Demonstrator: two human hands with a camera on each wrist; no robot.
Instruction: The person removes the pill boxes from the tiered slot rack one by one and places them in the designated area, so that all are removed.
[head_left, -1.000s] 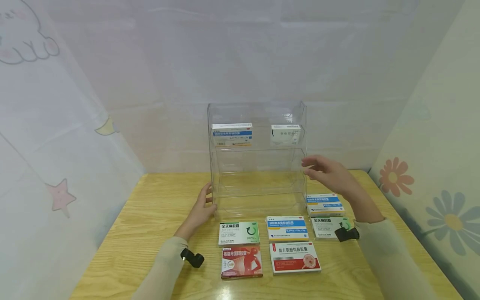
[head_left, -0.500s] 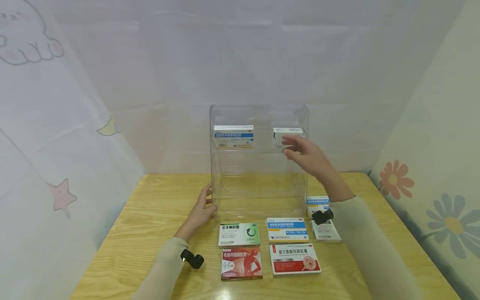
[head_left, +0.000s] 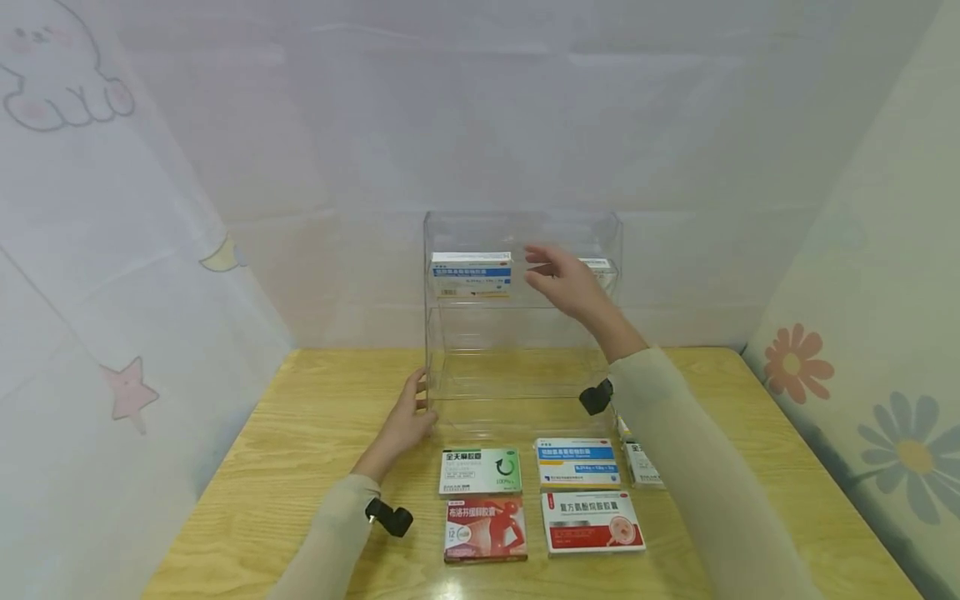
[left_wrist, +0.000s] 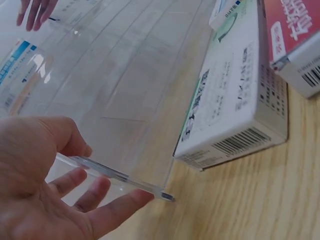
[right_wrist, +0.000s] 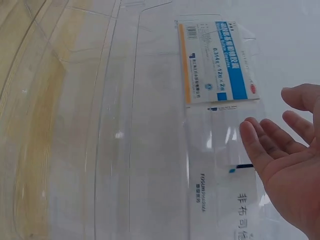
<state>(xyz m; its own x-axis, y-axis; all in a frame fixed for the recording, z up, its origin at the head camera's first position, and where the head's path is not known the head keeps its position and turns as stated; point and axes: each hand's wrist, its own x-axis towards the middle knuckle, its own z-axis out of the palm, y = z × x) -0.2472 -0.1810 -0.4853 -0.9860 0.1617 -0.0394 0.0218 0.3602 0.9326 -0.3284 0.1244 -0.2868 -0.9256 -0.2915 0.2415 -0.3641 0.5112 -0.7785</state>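
Observation:
A clear plastic display rack (head_left: pixel 523 397) with stepped shelves stands at the table's back. My left hand (head_left: pixel 402 425) holds its left side edge; in the left wrist view, the thumb and fingers lie on opposite sides of that edge. Before the top shelf, my right hand (head_left: pixel 566 283) is raised with nothing in it, fingers slightly bent and thumb apart. To its left on that shelf is a blue-and-white medicine box (head_left: pixel 472 277). Behind the hand, a white medicine box (right_wrist: pixel 245 205) is mostly hidden in the head view.
In front of the rack lie a green-and-white box (head_left: pixel 480 472), a red box (head_left: pixel 485 530), a blue-and-white box (head_left: pixel 576 463) and a red-and-white box (head_left: pixel 592 522). The right sleeve (head_left: pixel 697 467) covers part of more boxes at right. Printed cloth walls surround the wooden table (head_left: pixel 300 450).
My right hand has moved left and up from the rack's right side to between the two top-shelf boxes, still empty. The left hand stays on the rack's edge.

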